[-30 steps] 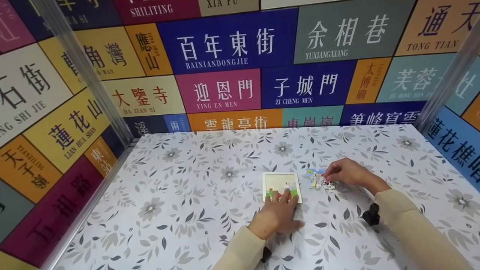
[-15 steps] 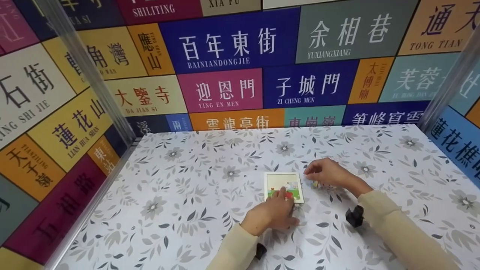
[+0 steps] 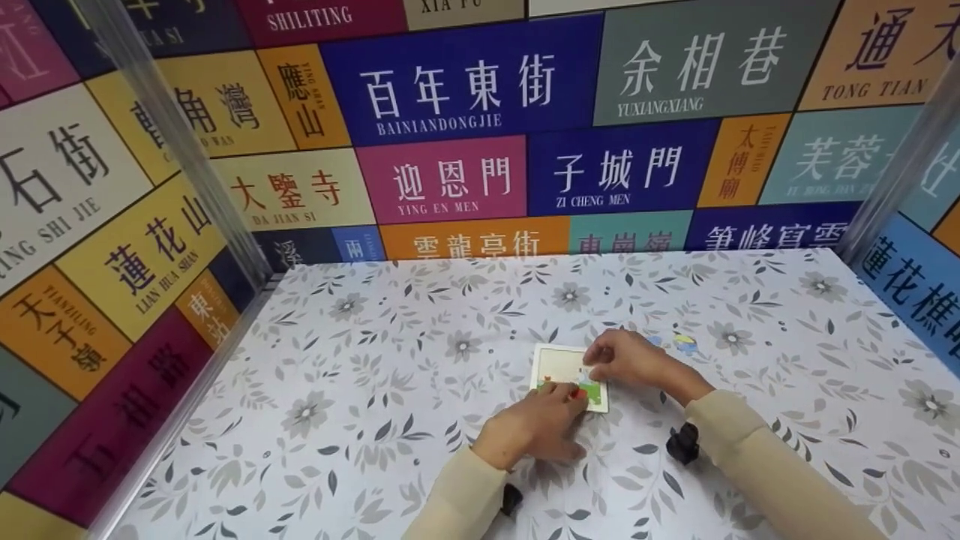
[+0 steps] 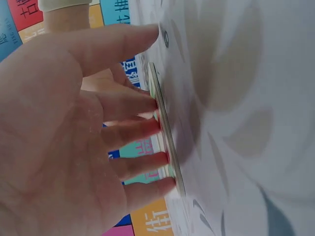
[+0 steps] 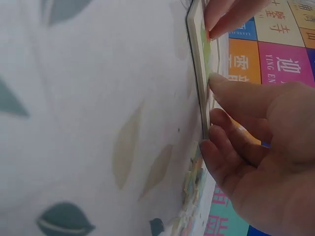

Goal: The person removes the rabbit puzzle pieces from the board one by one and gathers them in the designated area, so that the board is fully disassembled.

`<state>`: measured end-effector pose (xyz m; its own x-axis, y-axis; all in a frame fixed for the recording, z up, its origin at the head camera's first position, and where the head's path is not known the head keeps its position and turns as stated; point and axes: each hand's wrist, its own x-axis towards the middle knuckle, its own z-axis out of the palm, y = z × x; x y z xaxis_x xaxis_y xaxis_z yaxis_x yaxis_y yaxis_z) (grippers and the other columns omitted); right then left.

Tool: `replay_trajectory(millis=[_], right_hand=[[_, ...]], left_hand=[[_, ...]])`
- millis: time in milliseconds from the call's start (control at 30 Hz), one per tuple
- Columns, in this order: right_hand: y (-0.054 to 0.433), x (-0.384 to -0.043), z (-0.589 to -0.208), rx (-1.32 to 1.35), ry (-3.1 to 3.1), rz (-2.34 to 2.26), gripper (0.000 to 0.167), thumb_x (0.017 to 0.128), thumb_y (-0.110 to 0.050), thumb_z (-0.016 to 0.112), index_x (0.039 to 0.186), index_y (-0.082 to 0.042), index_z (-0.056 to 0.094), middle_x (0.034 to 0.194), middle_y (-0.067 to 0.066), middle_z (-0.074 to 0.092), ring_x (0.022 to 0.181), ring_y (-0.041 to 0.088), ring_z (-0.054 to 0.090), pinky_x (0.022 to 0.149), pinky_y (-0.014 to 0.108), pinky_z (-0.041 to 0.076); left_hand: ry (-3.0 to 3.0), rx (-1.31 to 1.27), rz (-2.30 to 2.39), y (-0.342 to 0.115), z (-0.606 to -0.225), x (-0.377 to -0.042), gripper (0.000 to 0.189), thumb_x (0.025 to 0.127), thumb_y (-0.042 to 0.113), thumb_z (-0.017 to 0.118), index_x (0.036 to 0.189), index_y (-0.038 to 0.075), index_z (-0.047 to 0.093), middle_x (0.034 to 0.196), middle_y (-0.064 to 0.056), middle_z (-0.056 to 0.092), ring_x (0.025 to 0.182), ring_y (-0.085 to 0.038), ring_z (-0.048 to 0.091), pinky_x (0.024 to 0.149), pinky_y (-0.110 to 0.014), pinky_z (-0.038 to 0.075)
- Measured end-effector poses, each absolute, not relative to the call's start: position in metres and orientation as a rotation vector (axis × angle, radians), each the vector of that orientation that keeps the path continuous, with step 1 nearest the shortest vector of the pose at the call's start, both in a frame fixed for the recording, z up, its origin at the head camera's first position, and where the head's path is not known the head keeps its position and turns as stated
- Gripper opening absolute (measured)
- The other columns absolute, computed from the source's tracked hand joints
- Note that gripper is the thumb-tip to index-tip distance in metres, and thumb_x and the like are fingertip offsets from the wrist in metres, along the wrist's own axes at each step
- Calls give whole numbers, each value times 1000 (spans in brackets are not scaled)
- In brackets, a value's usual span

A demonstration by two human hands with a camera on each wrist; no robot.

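The tray (image 3: 559, 358) looks filled nearside, its far edge bare, pieces (image 3: 685, 343) unplaced, left hand (image 3: 534, 424) fingers spread, right hand (image 3: 636, 360) pinch unclear.

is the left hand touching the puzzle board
Touching. The left wrist view shows the left hand with its fingertips meeting the top of the puzzle board, no gap visible.

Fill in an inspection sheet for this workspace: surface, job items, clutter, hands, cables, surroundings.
Surface: floral-patterned tabletop.
Job items: framed puzzle, picture along its lower part, bare toward upper left; loose pieces to its right.
Clutter: nothing seen.
Hands: left hand rests on the puzzle; right hand touches its right side, whether it holds anything is unclear.
Cables: nothing seen.
Surroundings: wall of coloured signs behind and at the sides; clear posts at the back corners.
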<state>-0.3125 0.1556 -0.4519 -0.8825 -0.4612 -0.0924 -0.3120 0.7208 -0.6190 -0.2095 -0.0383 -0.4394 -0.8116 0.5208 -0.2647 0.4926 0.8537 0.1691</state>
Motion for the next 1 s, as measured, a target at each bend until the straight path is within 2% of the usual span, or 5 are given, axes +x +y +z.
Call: replay_trajectory(millis=[133, 267, 600, 800, 1000], right_hand=[[156, -315, -451, -699, 2679, -898, 16, 85, -10, 77, 101, -7, 75, 105, 11, 71, 96, 25, 64, 85, 42, 52], [158, -317, -452, -774, 2659, -929, 14, 85, -8, 76, 99, -6, 76, 106, 12, 70, 97, 26, 63, 86, 42, 51], [152, -320, -452, -868, 2607, -912, 12, 88, -14, 76, 99, -9, 78, 113, 11, 70, 110, 32, 63, 96, 50, 52], [151, -323, -454, -888, 2623, -873, 14, 87, -13, 77, 100, -7, 79, 116, 11, 70, 114, 34, 62, 100, 53, 49], [150, -324, -453, -841, 2623, -865, 8, 87, -15, 77, 93, -10, 79, 119, 10, 70, 118, 35, 60, 103, 55, 45]], left_hand=[[2692, 797, 154, -46, -441, -209, 80, 89, 46, 70, 158, 27, 33, 165, 8, 29, 154, -21, 26, 124, -35, 28], [2680, 815, 181, -50, -442, -210, 79, 90, 48, 69, 158, 30, 32, 166, 10, 27, 155, -22, 25, 124, -37, 28], [2636, 754, 174, -51, -442, -211, 84, 89, 53, 67, 159, 37, 24, 166, 22, 18, 157, -19, 16, 126, -40, 24], [2625, 760, 205, -52, -441, -213, 83, 89, 55, 67, 158, 38, 26, 166, 22, 19, 157, -24, 18, 125, -42, 25], [2628, 753, 210, -52, -442, -214, 80, 90, 55, 66, 158, 38, 26, 166, 21, 20, 156, -27, 18, 125, -43, 25]])
